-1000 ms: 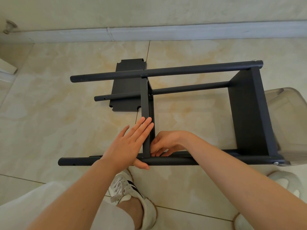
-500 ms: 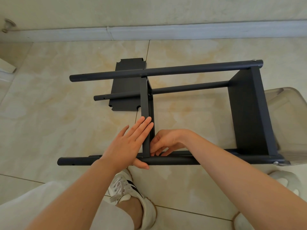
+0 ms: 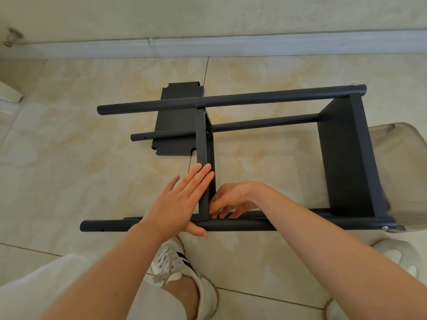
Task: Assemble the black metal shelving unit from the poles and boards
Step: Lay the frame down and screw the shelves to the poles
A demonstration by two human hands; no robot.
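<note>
Hands unmoved at shelf joint

Left hand (image 3: pixel 178 199) stays flat against the matte black middle board (image 3: pixel 202 144); right hand (image 3: pixel 233 199) curls at its joint with the round near pole (image 3: pixel 245 224), grip unclear. Shelving unit (image 3: pixel 346 158) lies sideways on glossy tile (image 3: pixel 69 158).

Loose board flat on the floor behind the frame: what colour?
The loose board is plain matt black with no pattern. The head view, the only one, shows it well.

The bay between middle board (image 3: pixel 202 144) and end board (image 3: pixel 342 158) stands open to the floor (image 3: pixel 265 172). A loose board (image 3: pixel 175 121) covers floor left of the middle board; a translucent stool (image 3: pixel 402 172) blocks the right end.
</note>
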